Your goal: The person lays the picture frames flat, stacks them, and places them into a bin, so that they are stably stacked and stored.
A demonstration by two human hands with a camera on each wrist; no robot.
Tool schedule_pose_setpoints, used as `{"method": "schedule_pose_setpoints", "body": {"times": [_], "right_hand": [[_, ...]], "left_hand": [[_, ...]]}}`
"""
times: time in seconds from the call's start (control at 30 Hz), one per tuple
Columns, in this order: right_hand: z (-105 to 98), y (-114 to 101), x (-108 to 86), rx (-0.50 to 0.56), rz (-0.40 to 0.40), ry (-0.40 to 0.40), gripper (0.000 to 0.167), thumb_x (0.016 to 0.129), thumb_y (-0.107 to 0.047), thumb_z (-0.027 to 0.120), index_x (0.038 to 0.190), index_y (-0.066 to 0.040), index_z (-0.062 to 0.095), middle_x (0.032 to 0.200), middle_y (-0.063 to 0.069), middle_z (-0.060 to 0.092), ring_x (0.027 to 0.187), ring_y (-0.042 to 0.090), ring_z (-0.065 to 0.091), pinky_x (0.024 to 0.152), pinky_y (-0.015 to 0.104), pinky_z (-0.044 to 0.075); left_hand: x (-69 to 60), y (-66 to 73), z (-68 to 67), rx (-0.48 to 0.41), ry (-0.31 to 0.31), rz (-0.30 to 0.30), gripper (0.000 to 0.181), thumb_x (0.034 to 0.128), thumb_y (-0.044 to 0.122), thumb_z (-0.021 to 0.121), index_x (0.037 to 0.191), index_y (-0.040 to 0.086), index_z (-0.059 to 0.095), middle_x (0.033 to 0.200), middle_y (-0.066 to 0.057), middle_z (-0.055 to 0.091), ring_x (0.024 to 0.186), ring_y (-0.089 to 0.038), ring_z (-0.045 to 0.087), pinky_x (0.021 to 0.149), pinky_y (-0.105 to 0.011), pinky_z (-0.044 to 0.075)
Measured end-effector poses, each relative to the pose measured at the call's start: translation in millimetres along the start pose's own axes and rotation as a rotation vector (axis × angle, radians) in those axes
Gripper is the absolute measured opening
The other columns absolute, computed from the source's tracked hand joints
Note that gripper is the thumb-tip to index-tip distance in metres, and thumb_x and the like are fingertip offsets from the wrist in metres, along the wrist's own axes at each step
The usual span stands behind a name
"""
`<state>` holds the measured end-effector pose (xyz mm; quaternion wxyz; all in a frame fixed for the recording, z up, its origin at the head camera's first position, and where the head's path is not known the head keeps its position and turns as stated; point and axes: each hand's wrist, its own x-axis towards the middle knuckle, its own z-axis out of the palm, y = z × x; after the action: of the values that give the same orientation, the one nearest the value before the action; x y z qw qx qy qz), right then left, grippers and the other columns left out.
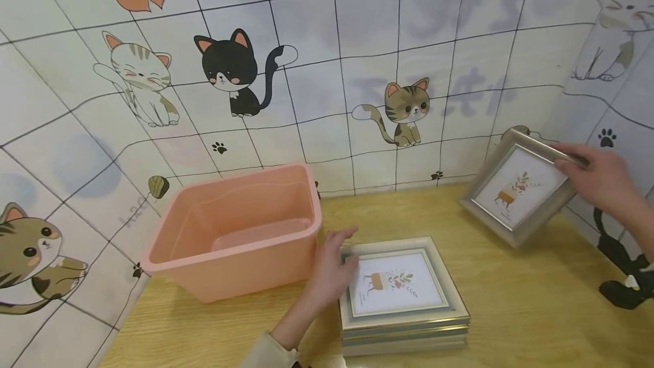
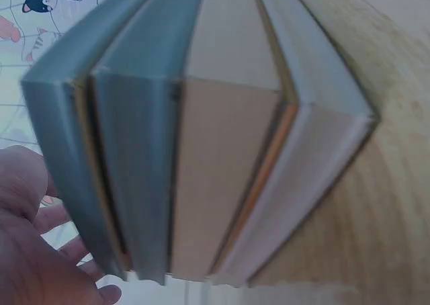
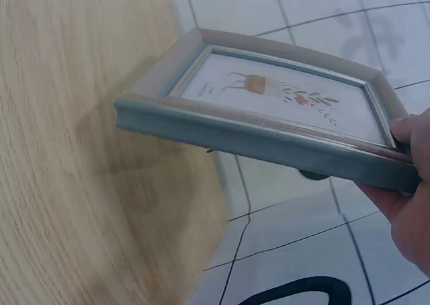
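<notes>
A silver-beige picture frame (image 1: 520, 186) with a plant print is tilted up at the right; my right hand (image 1: 603, 178) pinches its upper right edge. In the right wrist view the thumb lies on the face of that frame (image 3: 269, 130) and the fingers (image 3: 386, 201) are beneath. Several similar frames (image 1: 403, 322) lie stacked at centre, the top one face up. My left hand (image 1: 329, 274) touches the stack's left edge, fingers extended. The left wrist view shows the stack's sides (image 2: 222, 177) close up, with the left hand (image 2: 40, 244) beside them.
An open pink plastic bin (image 1: 240, 266) stands left of the stack, nothing visible inside. Behind the wooden table (image 1: 531, 311) is a tiled wall (image 1: 317, 90) with cat drawings, which turns a corner at the right.
</notes>
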<state>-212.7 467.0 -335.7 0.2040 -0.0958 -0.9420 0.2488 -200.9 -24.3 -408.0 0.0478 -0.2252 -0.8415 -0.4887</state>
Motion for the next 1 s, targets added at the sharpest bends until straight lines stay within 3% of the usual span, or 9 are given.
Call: {"method": "schedule_pose_setpoints", "body": {"times": [0.1,0.13,0.2,0.33,0.37,0.43,0.63,0.9,1.0], "right_hand": [[-8,-13,-6.2,0.035,0.000,0.026,0.051,0.112,-0.028,0.040,0.155,0.000,0.038,0.138,0.043,0.044,0.107,0.052,0.048,0.066,0.028,0.046],[-10,-17,-8.6,0.053,-0.001,0.032,0.052,0.112,-0.029,0.039,0.156,-0.001,0.037,0.140,0.043,0.043,0.107,0.053,0.048,0.068,0.031,0.049],[-15,-24,-13.4,0.088,0.000,0.034,0.054,0.111,-0.031,0.040,0.157,-0.003,0.037,0.141,0.041,0.044,0.104,0.043,0.054,0.061,0.017,0.040],[-20,-42,-27.3,0.181,0.024,0.018,0.056,0.110,-0.041,0.043,0.160,-0.017,0.037,0.145,0.034,0.045,0.093,0.004,0.053,0.065,0.013,0.044],[-21,-48,-31.5,0.206,0.025,0.018,0.056,0.109,-0.042,0.045,0.160,-0.020,0.039,0.145,0.030,0.047,0.089,-0.005,0.049,0.062,0.007,0.038],[-21,-60,-40.4,0.252,0.018,0.021,0.054,0.108,-0.042,0.048,0.159,-0.026,0.041,0.147,0.020,0.048,0.087,-0.013,0.045,0.064,0.004,0.039],[-14,-96,-64.5,0.334,-0.064,-0.018,0.050,0.107,-0.036,0.054,0.156,-0.028,0.046,0.153,0.016,0.045,0.093,-0.012,0.047,0.069,0.004,0.043],[5,-132,-91.2,0.483,-0.166,-0.162,0.046,0.107,-0.028,0.057,0.152,-0.023,0.051,0.123,-0.014,0.058,0.094,0.002,0.063,0.073,0.016,0.052],[12,-144,-99.7,0.533,-0.181,-0.220,0.044,0.107,-0.027,0.057,0.150,-0.019,0.053,0.120,-0.009,0.062,0.094,0.009,0.067,0.074,0.023,0.056]], "left_hand": [[0.6,9.9,-4.9,0.006,0.023,0.041,0.051,0.0915,-0.003,0.066,0.141,0.007,0.061,0.128,-0.014,0.059,0.111,-0.028,0.056,0.089,-0.045,0.047],[0.6,13.2,-6.3,0.015,0.035,0.058,0.051,0.0910,-0.002,0.067,0.141,0.007,0.061,0.128,-0.013,0.059,0.112,-0.028,0.056,0.090,-0.046,0.047],[1.1,19.8,-8.4,0.022,0.051,0.096,0.052,0.0906,-0.001,0.070,0.141,0.009,0.061,0.129,-0.012,0.058,0.114,-0.029,0.056,0.091,-0.047,0.048],[2.3,35.4,-11.8,0.049,0.072,0.158,0.054,0.0905,0.007,0.076,0.142,0.015,0.062,0.137,-0.009,0.057,0.126,-0.030,0.054,0.100,-0.052,0.047],[2.7,39.9,-12.8,0.049,0.071,0.176,0.054,0.0907,0.009,0.077,0.142,0.016,0.061,0.138,-0.008,0.057,0.127,-0.029,0.054,0.101,-0.052,0.047],[3.9,48.9,-15.0,0.043,0.063,0.217,0.055,0.0912,0.011,0.078,0.143,0.017,0.061,0.139,-0.007,0.057,0.128,-0.027,0.053,0.102,-0.050,0.047],[8.0,70.3,-20.4,-0.027,0.023,0.318,0.054,0.0944,0.014,0.075,0.146,0.017,0.057,0.139,-0.004,0.057,0.131,-0.020,0.051,0.106,-0.047,0.045],[10.3,79.5,-27.9,-0.097,-0.044,0.355,0.062,0.0957,0.018,0.074,0.153,0.023,0.049,0.153,0.004,0.047,0.141,-0.017,0.042,0.111,-0.050,0.039],[10.2,81.5,-31.0,-0.143,-0.081,0.362,0.069,0.0946,0.018,0.076,0.155,0.027,0.045,0.156,0.008,0.042,0.144,-0.015,0.038,0.113,-0.049,0.036]]}}
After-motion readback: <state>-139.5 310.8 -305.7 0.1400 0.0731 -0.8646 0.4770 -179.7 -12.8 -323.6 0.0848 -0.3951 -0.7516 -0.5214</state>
